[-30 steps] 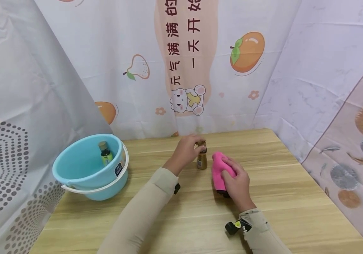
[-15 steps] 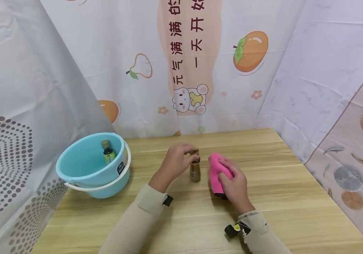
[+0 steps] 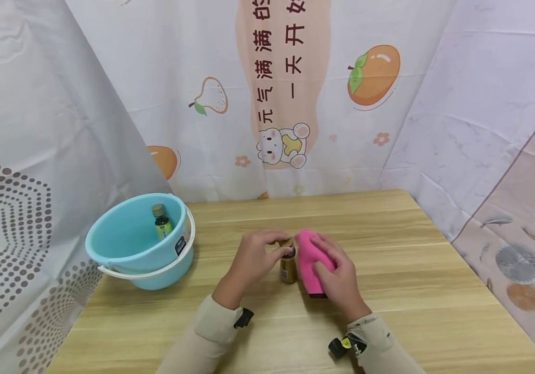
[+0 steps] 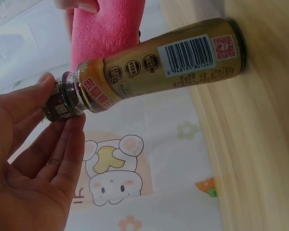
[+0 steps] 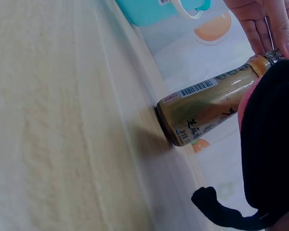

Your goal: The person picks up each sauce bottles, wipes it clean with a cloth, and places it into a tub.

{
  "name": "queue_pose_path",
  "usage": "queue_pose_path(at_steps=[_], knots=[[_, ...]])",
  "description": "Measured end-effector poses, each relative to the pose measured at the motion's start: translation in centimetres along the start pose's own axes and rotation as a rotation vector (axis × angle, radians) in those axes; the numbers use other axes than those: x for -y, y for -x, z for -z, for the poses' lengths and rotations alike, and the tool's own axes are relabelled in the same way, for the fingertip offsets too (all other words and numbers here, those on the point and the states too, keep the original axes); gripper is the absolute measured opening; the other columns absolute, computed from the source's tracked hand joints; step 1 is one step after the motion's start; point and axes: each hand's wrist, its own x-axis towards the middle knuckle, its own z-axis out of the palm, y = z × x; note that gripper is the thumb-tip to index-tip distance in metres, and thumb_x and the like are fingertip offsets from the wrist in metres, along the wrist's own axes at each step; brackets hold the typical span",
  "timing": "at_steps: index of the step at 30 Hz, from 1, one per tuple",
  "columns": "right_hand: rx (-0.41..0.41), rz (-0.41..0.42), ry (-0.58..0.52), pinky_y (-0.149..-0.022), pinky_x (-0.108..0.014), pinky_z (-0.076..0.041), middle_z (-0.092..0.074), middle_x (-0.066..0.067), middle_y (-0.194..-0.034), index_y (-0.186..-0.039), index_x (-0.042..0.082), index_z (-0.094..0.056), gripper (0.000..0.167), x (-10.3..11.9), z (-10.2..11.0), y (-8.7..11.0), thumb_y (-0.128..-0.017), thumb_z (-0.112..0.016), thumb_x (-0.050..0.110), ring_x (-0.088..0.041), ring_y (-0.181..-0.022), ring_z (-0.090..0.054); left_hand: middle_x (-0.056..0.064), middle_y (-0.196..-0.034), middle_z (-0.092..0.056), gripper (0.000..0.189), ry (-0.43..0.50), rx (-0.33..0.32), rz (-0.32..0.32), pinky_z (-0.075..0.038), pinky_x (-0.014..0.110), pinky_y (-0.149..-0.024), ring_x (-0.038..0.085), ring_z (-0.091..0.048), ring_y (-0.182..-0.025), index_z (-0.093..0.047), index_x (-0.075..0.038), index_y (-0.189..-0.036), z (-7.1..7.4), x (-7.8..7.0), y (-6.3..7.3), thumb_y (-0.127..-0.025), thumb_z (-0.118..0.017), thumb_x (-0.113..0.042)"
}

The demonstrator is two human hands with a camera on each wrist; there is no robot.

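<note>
My left hand (image 3: 250, 261) pinches the dark cap of a small brown-gold sesame oil bottle (image 3: 288, 270) between thumb and fingers. In the left wrist view the bottle (image 4: 159, 62) shows a barcode and a red square code; its base is right at the tabletop. My right hand (image 3: 339, 275) grips a pink plush mitt (image 3: 309, 262) with a black cuff, close at the bottle's right side. The right wrist view shows the mitt's black cuff (image 5: 274, 139) with a loop hanging from it, covering most of the right hand and overlapping the bottle (image 5: 207, 106).
A light blue bucket (image 3: 104, 252) with a white handle stands on the wooden table (image 3: 389, 296) at the left. Inside it leans another bottle (image 3: 162, 222) with a yellow-green label. Printed curtains (image 3: 323, 171) hang behind the table's far edge.
My left hand has drawn the bottle nearer to me, down the view. The mitt in my right hand has shifted slightly left, closing the gap to the bottle.
</note>
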Motion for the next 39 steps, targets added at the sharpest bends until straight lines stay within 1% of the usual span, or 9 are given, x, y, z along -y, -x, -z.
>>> queue_pose_path(at_steps=[4,8,11,14,20,24,29,35,39], knots=[[0.062,0.031,-0.039,-0.097,-0.021,-0.054,-0.048,0.009,-0.157,-0.139,0.031,-0.067,0.059,0.0,-0.3,0.2,-0.09,-0.068,-0.004,-0.024,-0.14,-0.05,0.0,-0.111,-0.079,0.02,0.003,-0.042,-0.008,-0.062,0.027,-0.089,0.013,-0.074,-0.105,-0.082,-0.011,-0.107,0.0,0.0,0.5,-0.088,-0.085,-0.017],[0.114,0.059,-0.049,-0.098,-0.021,-0.054,-0.046,0.005,-0.159,-0.141,0.027,-0.065,0.05,-0.2,-0.5,0.2,-0.095,-0.075,0.011,-0.026,-0.139,-0.05,0.002,-0.111,-0.079,0.021,0.006,-0.066,-0.031,-0.063,0.029,-0.089,0.014,-0.075,-0.105,-0.082,-0.011,-0.106,-0.2,0.0,0.7,-0.087,-0.085,-0.018],[0.115,0.064,-0.028,-0.097,-0.021,-0.055,-0.047,0.007,-0.158,-0.14,0.031,-0.066,0.048,-0.2,-0.6,0.1,-0.094,-0.079,0.024,-0.025,-0.137,-0.052,0.003,-0.112,-0.079,0.021,-0.002,-0.069,-0.045,-0.063,0.029,-0.089,0.015,-0.075,-0.106,-0.081,-0.009,-0.106,-0.3,0.0,0.6,-0.088,-0.084,-0.018],[0.105,0.066,0.0,-0.095,-0.021,-0.056,-0.048,0.009,-0.157,-0.138,0.034,-0.067,0.046,-0.2,-0.7,0.1,-0.093,-0.08,0.029,-0.023,-0.135,-0.055,0.005,-0.113,-0.079,0.02,-0.026,-0.067,-0.051,-0.062,0.029,-0.091,0.016,-0.075,-0.107,-0.081,-0.008,-0.106,-0.4,-0.1,0.6,-0.088,-0.084,-0.017],[0.099,0.086,0.07,-0.092,-0.023,-0.058,-0.051,0.002,-0.156,-0.137,0.032,-0.068,0.045,-0.6,-0.9,0.2,-0.093,-0.08,0.029,-0.022,-0.133,-0.057,0.004,-0.114,-0.078,0.019,-0.089,-0.053,-0.034,-0.06,0.03,-0.098,0.017,-0.074,-0.11,-0.081,-0.009,-0.108,-0.4,-0.8,0.6,-0.091,-0.082,-0.018],[0.106,0.078,0.132,-0.089,-0.025,-0.059,-0.054,-0.002,-0.154,-0.136,0.031,-0.069,0.045,-0.8,-1.2,0.3,-0.093,-0.08,0.03,-0.022,-0.127,-0.06,0.004,-0.115,-0.076,0.02,-0.111,-0.063,-0.017,-0.062,0.031,-0.093,0.018,-0.073,-0.106,-0.081,-0.009,-0.108,-0.4,-1.1,0.9,-0.091,-0.082,-0.02],[0.12,0.059,0.22,-0.093,-0.033,-0.059,-0.057,-0.001,-0.151,-0.135,0.03,-0.07,0.044,-1.0,-1.3,0.3,-0.092,-0.081,0.03,-0.024,-0.128,-0.06,0.002,-0.112,-0.07,0.023,-0.121,-0.092,0.005,-0.062,0.029,-0.084,0.015,-0.068,-0.102,-0.082,-0.01,-0.106,-0.6,-1.2,1.0,-0.088,-0.084,-0.025],[0.147,0.034,0.274,-0.093,-0.037,-0.059,-0.058,-0.002,-0.149,-0.134,0.028,-0.071,0.044,-1.1,-1.3,0.2,-0.091,-0.082,0.025,-0.024,-0.126,-0.062,0.002,-0.108,-0.069,0.02,-0.122,-0.121,-0.01,-0.062,0.03,-0.085,0.016,-0.068,-0.099,-0.082,-0.01,-0.104,-0.8,-1.1,1.1,-0.088,-0.084,-0.022],[0.171,0.008,0.315,-0.096,-0.042,-0.058,-0.058,-0.007,-0.148,-0.135,0.027,-0.071,0.045,-1.2,-1.3,0.2,-0.091,-0.082,0.023,-0.026,-0.127,-0.062,0.001,-0.107,-0.069,0.018,-0.124,-0.134,-0.015,-0.062,0.03,-0.084,0.016,-0.068,-0.097,-0.082,-0.01,-0.103,-0.9,-1.1,1.0,-0.088,-0.085,-0.02]])
